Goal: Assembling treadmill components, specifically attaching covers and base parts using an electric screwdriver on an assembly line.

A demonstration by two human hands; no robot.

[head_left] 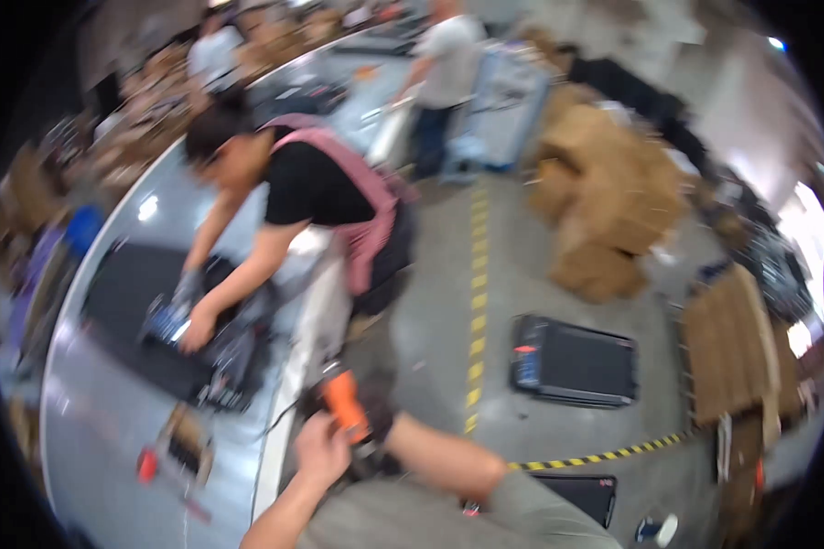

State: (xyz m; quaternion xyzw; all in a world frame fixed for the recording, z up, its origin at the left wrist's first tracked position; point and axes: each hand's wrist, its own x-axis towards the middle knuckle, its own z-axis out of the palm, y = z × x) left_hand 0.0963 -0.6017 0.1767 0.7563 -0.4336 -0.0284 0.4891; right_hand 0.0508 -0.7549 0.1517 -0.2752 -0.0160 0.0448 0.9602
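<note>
Motion smears the whole view. An orange handheld power tool, like an electric screwdriver, stands tilted in front of my body beside the white table edge. My right hand, which looks dark-gloved, is around its lower part. My bare left hand is close against the tool's left side; its fingers seem bent, but blur hides what they grip. On the grey work surface to the left are a small open brown box with dark contents and a red round thing.
A co-worker in a pink apron leans over a black flat panel on the long table. At right, a dark flat unit lies on the floor past yellow-black tape. Cardboard boxes are stacked behind.
</note>
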